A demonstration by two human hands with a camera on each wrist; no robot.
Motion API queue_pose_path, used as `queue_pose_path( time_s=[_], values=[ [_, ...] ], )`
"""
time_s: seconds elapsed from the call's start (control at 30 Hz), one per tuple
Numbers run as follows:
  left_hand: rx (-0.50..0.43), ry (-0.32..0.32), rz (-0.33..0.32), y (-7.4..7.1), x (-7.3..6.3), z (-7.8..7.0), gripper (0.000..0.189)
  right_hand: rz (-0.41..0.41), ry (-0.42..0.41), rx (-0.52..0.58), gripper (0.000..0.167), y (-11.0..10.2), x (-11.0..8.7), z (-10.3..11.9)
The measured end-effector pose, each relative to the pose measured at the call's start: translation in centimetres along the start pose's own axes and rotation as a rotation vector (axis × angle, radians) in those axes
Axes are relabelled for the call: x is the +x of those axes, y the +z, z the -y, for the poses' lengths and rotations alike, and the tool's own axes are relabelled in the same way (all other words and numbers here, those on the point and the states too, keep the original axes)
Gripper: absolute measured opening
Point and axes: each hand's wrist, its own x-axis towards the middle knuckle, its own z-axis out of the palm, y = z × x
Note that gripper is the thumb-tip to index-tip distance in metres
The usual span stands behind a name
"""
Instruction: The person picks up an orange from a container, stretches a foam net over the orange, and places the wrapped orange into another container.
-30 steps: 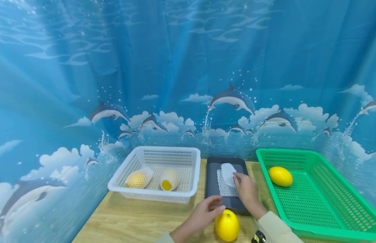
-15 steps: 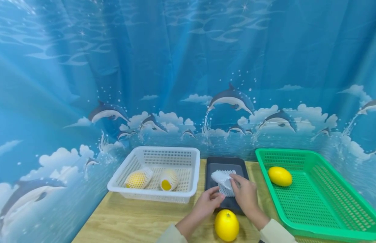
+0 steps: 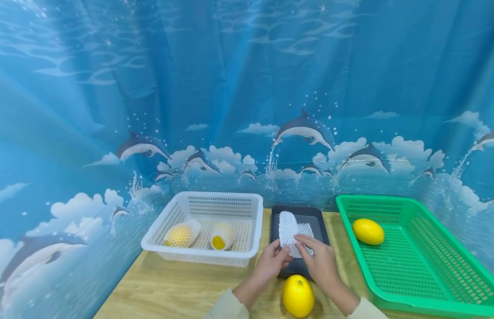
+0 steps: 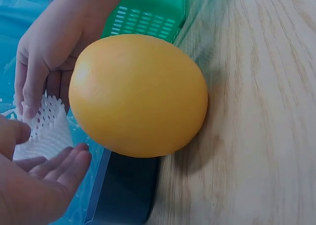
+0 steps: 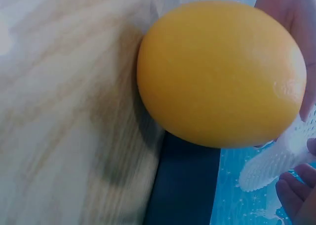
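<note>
A white foam fruit net [image 3: 287, 226] stands upright over the dark grey tray [image 3: 298, 268]. My right hand [image 3: 320, 261] pinches its lower part between thumb and fingers. At the net's lower left end my left hand [image 3: 270, 263] holds it, with the thumb and fingers [image 4: 74, 168] on either side in the left wrist view. Another foam net [image 3: 306, 230] lies flat in the tray behind. Close below both hands, a bare yellow melon [image 3: 297, 297] rests on the table; it fills much of both wrist views.
At the left, a white basket [image 3: 203, 253] holds two yellow melons in foam nets, one netted melon [image 3: 180, 235] lying tilted. A green basket [image 3: 406, 261] at the right holds one bare melon [image 3: 368, 231]. A dolphin-print curtain [image 3: 247, 110] hangs behind the wooden table [image 3: 171, 288].
My right hand has picked the upper foam net off the tray, swung it left and turned it upright. My left hand has moved from beside the melon up to the net.
</note>
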Motion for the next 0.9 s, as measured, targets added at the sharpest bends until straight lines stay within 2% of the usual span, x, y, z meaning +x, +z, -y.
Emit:
queue_pose_path(
  time_s=[0.1, 0.3, 0.4, 0.53, 0.63, 0.8, 0.9],
  values=[
    [-0.046, -0.005, 0.002, 0.0, 0.1, 0.0, 0.031, 0.019, 0.028, 0.020, 0.021, -0.1, -0.2, 0.1],
    [-0.173, 0.024, -0.015, -0.1, 0.1, -0.2, 0.031, 0.111, 0.167, 0.104, 0.030, -0.4, -0.6, 0.1],
    [-0.217, 0.040, -0.043, -0.1, 0.2, -0.2, 0.031, 0.175, 0.268, 0.156, 0.040, -0.7, -0.6, 0.1],
    [-0.261, 0.081, -0.105, -0.1, 0.2, -0.3, 0.031, 0.243, 0.466, 0.275, 0.059, -1.2, -0.3, 0.3],
    [-0.280, 0.126, -0.151, -0.1, 0.2, -0.3, 0.032, 0.274, 0.600, 0.329, 0.064, -1.6, 0.1, 0.5],
    [-0.327, 0.160, -0.195, 0.0, 0.3, -0.5, 0.030, 0.354, 0.706, 0.328, 0.061, -1.8, 0.7, 0.9],
    [-0.340, 0.165, -0.227, 0.1, 0.4, -0.6, 0.021, 0.426, 0.772, 0.410, 0.062, -1.8, 0.9, 1.2]
  ],
)
